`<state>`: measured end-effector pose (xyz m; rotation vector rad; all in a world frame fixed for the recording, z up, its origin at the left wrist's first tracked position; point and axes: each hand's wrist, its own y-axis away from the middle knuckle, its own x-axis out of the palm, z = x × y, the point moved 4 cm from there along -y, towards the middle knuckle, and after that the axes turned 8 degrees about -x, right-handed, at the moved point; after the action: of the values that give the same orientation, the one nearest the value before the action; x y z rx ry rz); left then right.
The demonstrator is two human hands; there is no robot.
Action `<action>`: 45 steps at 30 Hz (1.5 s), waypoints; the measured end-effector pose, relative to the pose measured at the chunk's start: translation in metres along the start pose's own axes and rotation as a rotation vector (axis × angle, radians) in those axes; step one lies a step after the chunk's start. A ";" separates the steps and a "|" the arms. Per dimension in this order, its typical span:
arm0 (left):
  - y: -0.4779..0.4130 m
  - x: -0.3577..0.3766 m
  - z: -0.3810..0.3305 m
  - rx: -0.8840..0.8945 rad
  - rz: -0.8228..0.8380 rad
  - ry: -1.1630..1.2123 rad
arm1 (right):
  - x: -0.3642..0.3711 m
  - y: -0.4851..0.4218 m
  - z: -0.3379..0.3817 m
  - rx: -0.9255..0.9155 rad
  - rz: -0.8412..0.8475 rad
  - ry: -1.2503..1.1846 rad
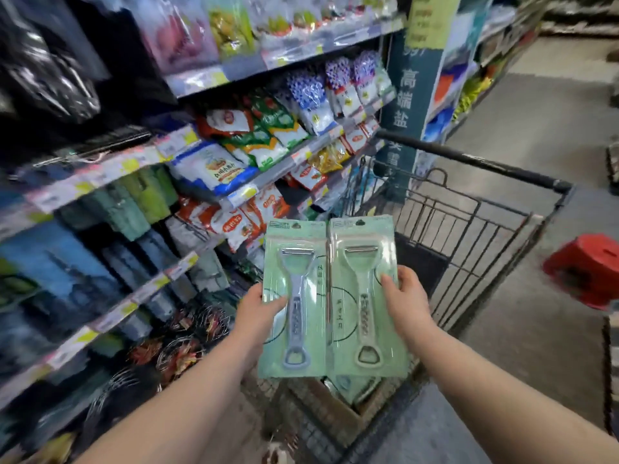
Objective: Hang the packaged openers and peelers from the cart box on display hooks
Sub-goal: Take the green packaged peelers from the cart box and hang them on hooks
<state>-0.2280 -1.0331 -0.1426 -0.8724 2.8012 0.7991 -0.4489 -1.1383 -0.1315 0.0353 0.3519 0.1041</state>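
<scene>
Shelves (140, 155): bagged goods, at left.
Left grip (259, 313): clasping left pack (294, 249) by its edge.
Right grip (407, 303): clasping right pack (361, 236), edges touching.
Packs: upright above box (335, 420) in cart (469, 159).
Stool (586, 269): red, far right.

shelves (110, 169) left | cart (469, 236) right | box (338, 416) in cart | packs (301, 252) above box
</scene>
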 end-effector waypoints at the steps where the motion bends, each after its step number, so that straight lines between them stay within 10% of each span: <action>1: 0.015 -0.015 -0.003 0.012 -0.043 0.033 | 0.004 0.006 0.015 -0.045 0.026 0.003; 13: 0.214 -0.252 0.029 0.116 -0.547 0.354 | 0.145 0.170 0.171 -0.354 0.481 -0.153; 26: 0.531 -0.536 0.179 0.149 -1.060 0.389 | 0.314 0.560 0.290 -0.560 0.952 -0.354; 45: 0.621 -0.712 0.262 0.188 -1.231 0.585 | 0.473 0.758 0.374 -0.684 1.186 -0.383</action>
<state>0.0044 -0.1090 0.0883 -2.6053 1.8785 0.0540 0.0497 -0.3399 0.0978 -0.4167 -0.1439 1.3667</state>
